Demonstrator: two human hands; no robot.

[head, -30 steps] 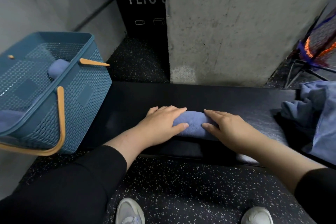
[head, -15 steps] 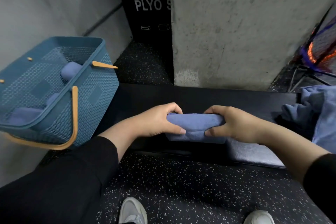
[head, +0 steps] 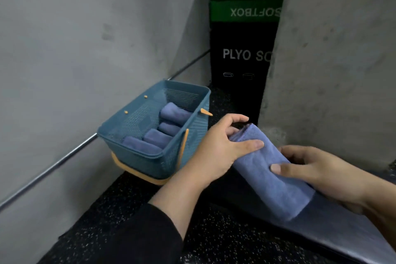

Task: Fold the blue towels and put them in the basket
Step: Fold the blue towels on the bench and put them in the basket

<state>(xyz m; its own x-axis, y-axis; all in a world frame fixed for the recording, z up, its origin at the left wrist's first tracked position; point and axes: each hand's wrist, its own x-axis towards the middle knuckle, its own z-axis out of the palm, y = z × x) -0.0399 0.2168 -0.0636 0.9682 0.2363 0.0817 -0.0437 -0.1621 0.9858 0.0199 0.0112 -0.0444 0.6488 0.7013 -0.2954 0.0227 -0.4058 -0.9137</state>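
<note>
While both hands are wrapped around it, the folded blue towel [head: 272,169] sits in the lower right of the frame, lifted off the dark bench [head: 342,227] and angled with its far end pointing up toward the basket [head: 188,148]; the left hand [head: 220,150] has its thumb lying across the top of the upper end with the fingers curled over the far edge, so it's gripping; the right hand [head: 317,171] clamps the lower half, thumb on top and fingers tucked underneath, gripping too. The basket is centre-left, a blue mesh thing with orange handles, just beside the left wrist; four rolled towels [head: 154,139] already lie in it in a row, so I'd guess this one goes in next to them and the task is well along.

Handling-wise it looks like soft terry, light and floppy; nothing fragile or slippery, but the fold will spring open if you let one end go. I'd keep hold near both ends like this, pinching through all the layers, and only release once it's wedged against its neighbours; whether there's still room along that row I honestly can't tell from this angle. Black and green plyo boxes [head: 242,58] stand at the top centre behind the basket, out of the way.
</note>
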